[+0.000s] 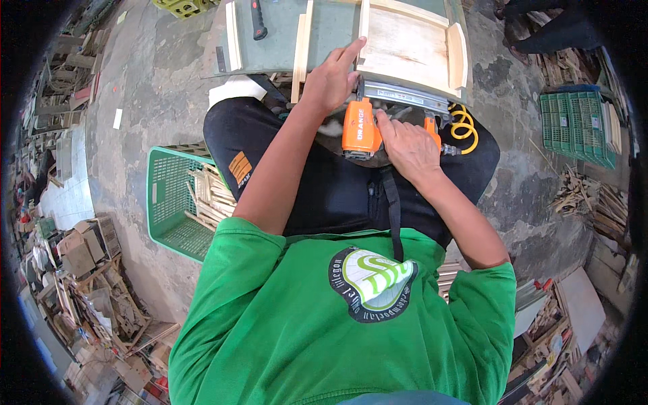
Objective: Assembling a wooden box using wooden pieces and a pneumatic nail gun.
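Note:
My right hand (408,145) is wrapped round an orange nail gun (362,128) with a silver magazine, at the near edge of the table. The gun's nose points at the near left corner of a shallow wooden tray (403,47) with raised side strips. At that corner my left hand (329,82) grips the tray's left side, index finger stretched along the strip and thumb close to the gun's nose. Its other fingers are partly hidden. A yellow coiled air hose (464,129) joins the gun at the right.
Loose wooden strips (302,50) and a dark-handled tool (258,21) lie on the grey-green tabletop (277,57). A green crate (179,233) of wood pieces stands left of my legs. Green crates (577,127) and scrap wood (587,199) are at the right. Another person's legs (550,30) show at the far right.

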The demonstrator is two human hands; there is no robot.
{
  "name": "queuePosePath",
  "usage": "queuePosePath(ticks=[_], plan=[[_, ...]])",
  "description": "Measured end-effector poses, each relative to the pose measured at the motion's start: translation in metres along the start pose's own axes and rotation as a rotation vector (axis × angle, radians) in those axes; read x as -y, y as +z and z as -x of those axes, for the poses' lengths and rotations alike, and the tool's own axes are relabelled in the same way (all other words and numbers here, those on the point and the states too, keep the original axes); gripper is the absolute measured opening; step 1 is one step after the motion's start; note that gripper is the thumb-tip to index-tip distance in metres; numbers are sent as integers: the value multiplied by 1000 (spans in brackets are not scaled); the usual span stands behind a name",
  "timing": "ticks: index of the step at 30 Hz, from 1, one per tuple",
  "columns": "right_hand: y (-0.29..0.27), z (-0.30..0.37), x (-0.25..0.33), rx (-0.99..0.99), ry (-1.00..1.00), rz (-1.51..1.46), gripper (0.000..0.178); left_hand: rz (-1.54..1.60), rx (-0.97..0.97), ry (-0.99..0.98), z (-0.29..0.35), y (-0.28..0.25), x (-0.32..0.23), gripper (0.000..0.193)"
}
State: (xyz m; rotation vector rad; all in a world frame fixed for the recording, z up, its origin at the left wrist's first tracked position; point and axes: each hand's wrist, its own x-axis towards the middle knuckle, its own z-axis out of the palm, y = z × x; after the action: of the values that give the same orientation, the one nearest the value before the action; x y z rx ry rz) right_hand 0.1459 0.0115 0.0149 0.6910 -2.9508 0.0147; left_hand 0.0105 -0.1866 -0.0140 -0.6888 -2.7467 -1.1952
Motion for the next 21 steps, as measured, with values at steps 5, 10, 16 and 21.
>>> queuePosePath(ticks=[5,10,16,21], plan=[[0,-1,1,-10,-6,25,46,-8,-7,19,1,2,1,73],[3,-2,0,-47,-13,54,47,-24,7,1,0,2,-1,73],[7,-2,1,-64,-23,91,49,-26,4,12,0,1,1,73],[11,-2,2,-50,-8,98,51,-37,9,4,-1,3,1,73]])
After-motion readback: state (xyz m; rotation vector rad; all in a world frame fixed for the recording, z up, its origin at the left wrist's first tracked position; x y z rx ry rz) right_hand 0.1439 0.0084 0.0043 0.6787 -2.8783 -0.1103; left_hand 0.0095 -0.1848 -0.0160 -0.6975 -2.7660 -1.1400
